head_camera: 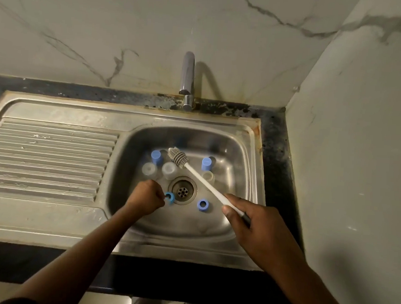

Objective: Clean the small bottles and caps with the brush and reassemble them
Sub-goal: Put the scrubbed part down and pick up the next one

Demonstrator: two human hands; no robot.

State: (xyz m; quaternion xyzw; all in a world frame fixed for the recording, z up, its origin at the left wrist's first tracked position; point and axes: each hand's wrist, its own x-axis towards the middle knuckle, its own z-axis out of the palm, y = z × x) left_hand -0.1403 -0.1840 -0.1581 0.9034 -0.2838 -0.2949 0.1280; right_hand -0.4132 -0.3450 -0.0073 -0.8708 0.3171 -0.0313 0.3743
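in the steel sink [239, 154], the left hand [145, 196] pinches a blue cap [169, 198] just beside the drain [182, 191]. the right hand [251, 224] grips the white handle of the brush [204, 180], whose grey head hangs near three clear bottles [169, 170]; a second blue cap [203, 204] lies just right of the drain.

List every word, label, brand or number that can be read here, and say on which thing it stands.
No text can be read.
The blue caps, the clear bottles, the brush, the tap and the sink show no print or label.
Small pale marks on the draining board are too blurred.
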